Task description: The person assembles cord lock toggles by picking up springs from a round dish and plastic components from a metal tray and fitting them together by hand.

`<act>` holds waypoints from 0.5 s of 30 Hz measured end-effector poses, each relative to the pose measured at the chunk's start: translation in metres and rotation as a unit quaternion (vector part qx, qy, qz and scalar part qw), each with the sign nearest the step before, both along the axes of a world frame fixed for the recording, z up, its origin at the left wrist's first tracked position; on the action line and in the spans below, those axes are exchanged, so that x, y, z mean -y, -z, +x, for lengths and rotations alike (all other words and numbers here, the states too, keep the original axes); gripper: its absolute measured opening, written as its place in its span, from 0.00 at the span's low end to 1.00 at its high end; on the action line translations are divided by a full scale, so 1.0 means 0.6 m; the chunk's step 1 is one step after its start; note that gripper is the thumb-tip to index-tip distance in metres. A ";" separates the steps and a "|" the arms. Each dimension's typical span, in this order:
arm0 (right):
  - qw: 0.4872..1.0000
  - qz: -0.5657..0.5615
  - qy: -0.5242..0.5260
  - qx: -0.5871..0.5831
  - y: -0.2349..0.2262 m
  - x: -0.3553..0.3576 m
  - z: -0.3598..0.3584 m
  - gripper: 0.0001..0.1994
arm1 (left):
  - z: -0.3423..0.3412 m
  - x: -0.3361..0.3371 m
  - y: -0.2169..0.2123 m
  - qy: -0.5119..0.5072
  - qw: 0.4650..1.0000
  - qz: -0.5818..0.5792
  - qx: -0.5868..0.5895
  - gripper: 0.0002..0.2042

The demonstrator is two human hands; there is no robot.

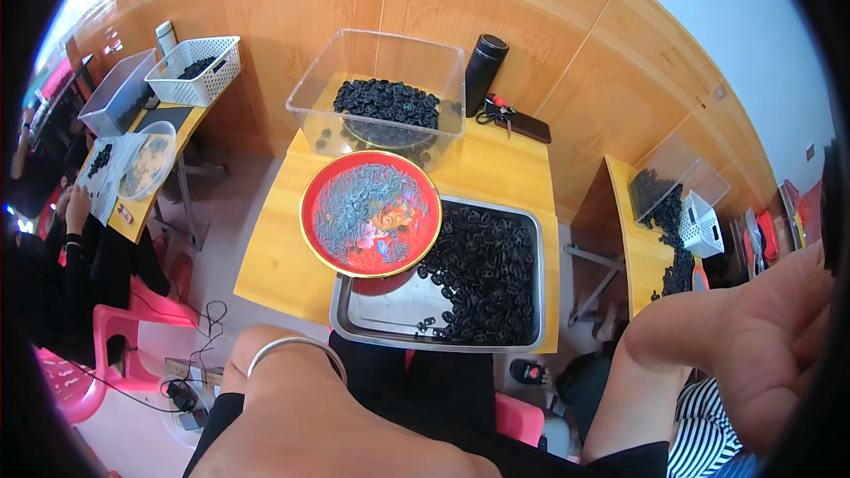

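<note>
My left hand is raised close to the camera at the lower edge, a silver bangle on that arm; its fingers are out of sight. At the right rim my right hand is also raised, fingers partly visible and curled in; whatever they grip is hidden. Neither hand touches the table. Before me lies a metal tray with many small black two-holed pieces heaped in its right side. Over its back left corner rests a round red floral plate with many thin grey-blue bits.
Behind the plate stands a clear plastic box of black pieces. A black thermos and a dark flat case with keys are at its right. Side tables hold baskets; a co-worker's hand is at the left one. Cables cross the floor.
</note>
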State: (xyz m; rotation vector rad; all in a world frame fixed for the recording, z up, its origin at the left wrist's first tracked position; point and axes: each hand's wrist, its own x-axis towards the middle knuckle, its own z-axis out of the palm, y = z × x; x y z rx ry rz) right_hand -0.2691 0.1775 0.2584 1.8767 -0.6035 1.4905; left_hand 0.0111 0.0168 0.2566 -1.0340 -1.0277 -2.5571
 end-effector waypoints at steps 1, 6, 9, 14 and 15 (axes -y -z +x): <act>1.000 0.001 0.005 -0.002 0.001 0.003 0.001 0.11 | 0.000 0.001 0.002 -0.005 1.000 0.001 -0.007 0.15; 1.000 0.004 0.025 -0.009 0.008 0.005 0.003 0.11 | 0.000 0.004 0.012 -0.039 0.998 0.002 -0.043 0.13; 0.999 0.005 0.037 -0.013 0.008 0.005 0.000 0.11 | 0.003 0.006 0.017 -0.060 0.996 0.001 -0.065 0.12; 0.998 0.002 0.061 -0.017 0.014 -0.018 -0.022 0.11 | -0.003 0.011 0.030 -0.089 0.991 -0.005 -0.097 0.11; 0.997 0.005 0.077 -0.019 -0.003 -0.048 -0.050 0.11 | -0.009 0.020 0.038 -0.084 0.991 -0.001 -0.105 0.11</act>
